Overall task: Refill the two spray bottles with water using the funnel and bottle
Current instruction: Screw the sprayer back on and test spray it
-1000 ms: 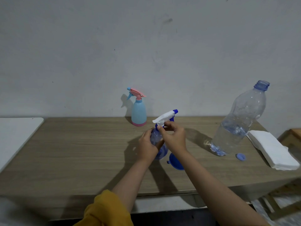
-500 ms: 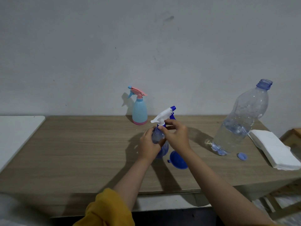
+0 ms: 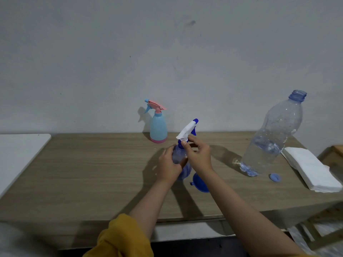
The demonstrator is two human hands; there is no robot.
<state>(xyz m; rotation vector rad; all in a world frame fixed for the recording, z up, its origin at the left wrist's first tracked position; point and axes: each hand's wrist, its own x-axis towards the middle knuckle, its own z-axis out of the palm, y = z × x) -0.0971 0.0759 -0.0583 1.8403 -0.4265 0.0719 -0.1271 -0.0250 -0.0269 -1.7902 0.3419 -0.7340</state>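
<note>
Funnel (image 3: 201,184) half-hidden behind right forearm (image 3: 241,210)

Both arms extended forward, forearms converging. Left hand (image 3: 169,165) wrapped sideways around the blue spray bottle (image 3: 181,158), fingers (image 3: 182,161) curled round its far side, thumb toward the neck; yellow sleeve (image 3: 122,238) bunched at the elbow. Right hand (image 3: 198,155) arched just above and beside the left fingers, thumb and forefinger pinched on the collar beneath the trigger head; right forearm bare.
</note>
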